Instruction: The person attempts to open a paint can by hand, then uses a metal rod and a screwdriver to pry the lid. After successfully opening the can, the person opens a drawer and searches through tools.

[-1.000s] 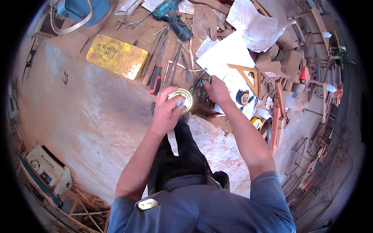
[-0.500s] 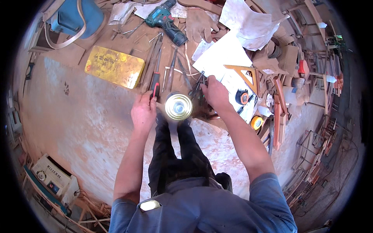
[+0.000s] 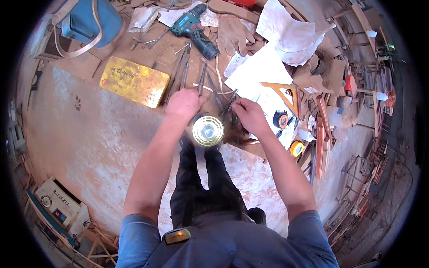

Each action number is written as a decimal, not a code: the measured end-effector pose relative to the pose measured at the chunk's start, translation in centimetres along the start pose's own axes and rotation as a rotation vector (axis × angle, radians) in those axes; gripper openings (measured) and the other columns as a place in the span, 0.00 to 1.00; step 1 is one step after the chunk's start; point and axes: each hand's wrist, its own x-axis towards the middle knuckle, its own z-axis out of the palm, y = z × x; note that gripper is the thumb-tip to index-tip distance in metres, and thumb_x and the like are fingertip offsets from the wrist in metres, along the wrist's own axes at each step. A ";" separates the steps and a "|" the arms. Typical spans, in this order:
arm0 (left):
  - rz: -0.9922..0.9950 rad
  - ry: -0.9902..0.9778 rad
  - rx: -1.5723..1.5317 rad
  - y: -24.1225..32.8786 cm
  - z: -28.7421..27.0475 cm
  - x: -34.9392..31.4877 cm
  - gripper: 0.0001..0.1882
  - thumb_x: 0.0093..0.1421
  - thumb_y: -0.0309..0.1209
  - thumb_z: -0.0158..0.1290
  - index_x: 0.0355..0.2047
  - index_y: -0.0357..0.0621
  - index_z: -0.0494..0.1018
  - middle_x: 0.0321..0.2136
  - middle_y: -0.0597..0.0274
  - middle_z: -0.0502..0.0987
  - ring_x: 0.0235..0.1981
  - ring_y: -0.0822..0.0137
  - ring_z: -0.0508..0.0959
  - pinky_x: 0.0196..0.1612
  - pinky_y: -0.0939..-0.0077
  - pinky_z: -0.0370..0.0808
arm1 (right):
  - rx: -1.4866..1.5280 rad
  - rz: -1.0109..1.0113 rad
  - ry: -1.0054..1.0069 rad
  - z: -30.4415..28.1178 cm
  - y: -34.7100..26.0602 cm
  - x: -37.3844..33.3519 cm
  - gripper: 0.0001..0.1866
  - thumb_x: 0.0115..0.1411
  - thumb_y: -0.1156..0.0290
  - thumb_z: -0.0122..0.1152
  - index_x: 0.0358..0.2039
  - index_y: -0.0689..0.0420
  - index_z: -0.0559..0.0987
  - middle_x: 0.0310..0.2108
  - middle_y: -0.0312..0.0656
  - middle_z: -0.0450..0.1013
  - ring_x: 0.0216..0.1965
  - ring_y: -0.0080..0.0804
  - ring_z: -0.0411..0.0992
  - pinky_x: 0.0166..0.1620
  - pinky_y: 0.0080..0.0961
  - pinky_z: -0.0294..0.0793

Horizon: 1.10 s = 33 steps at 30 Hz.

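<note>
My left hand lies over a row of slim tools on the dusty bench, its fingers curled beside a thin metal tool. What those fingers hold, if anything, is hidden. My right hand has thumb and fingers pressed together next to a cluster of dark metal tools; its contents are too small to make out. Between and just below both hands stands a shiny round tin. A worn yellow tin box sits left of my left hand.
Toward the back lie a green cordless drill and a work glove. White paper, an orange-yellow set square, and two tape measures are on the right. A blue bucket stands far left; wooden strips are stacked at the right.
My left hand has moved right and away from me, off the visible red and black handle, which no longer shows. My right hand stays by the dark tools, slightly shifted.
</note>
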 end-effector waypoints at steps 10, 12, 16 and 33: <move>-0.081 0.092 0.046 0.7 -0.1 -0.1 0.18 0.60 0.42 0.53 0.37 0.38 0.80 0.33 0.41 0.82 0.37 0.45 0.82 0.43 0.53 0.80 | 0.032 0.080 0.013 -0.3 2.0 -3.3 0.14 0.65 0.63 0.58 0.41 0.61 0.79 0.29 0.49 0.77 0.31 0.37 0.76 0.37 0.32 0.74; -0.081 0.221 0.022 -0.1 -1.2 -1.0 0.19 0.60 0.42 0.53 0.37 0.36 0.78 0.31 0.42 0.82 0.33 0.45 0.82 0.40 0.54 0.80 | 0.038 0.092 0.031 -1.0 0.9 -3.5 0.13 0.65 0.65 0.59 0.43 0.61 0.79 0.29 0.49 0.77 0.32 0.38 0.77 0.37 0.32 0.75; -0.067 0.425 -0.456 -0.6 -6.4 -3.0 0.17 0.61 0.39 0.56 0.39 0.35 0.76 0.27 0.53 0.81 0.24 0.56 0.81 0.31 0.62 0.78 | 0.033 -0.248 0.279 -1.4 -0.8 -3.3 0.14 0.62 0.71 0.63 0.47 0.62 0.78 0.34 0.49 0.78 0.34 0.39 0.78 0.39 0.33 0.77; 0.070 -0.274 -1.305 10.0 -2.8 -17.1 0.13 0.65 0.32 0.56 0.42 0.33 0.74 0.31 0.58 0.79 0.35 0.70 0.80 0.40 0.75 0.75 | 0.393 -0.891 0.004 -2.7 -4.0 -13.0 0.27 0.60 0.68 0.68 0.56 0.60 0.68 0.58 0.58 0.65 0.57 0.50 0.71 0.57 0.40 0.74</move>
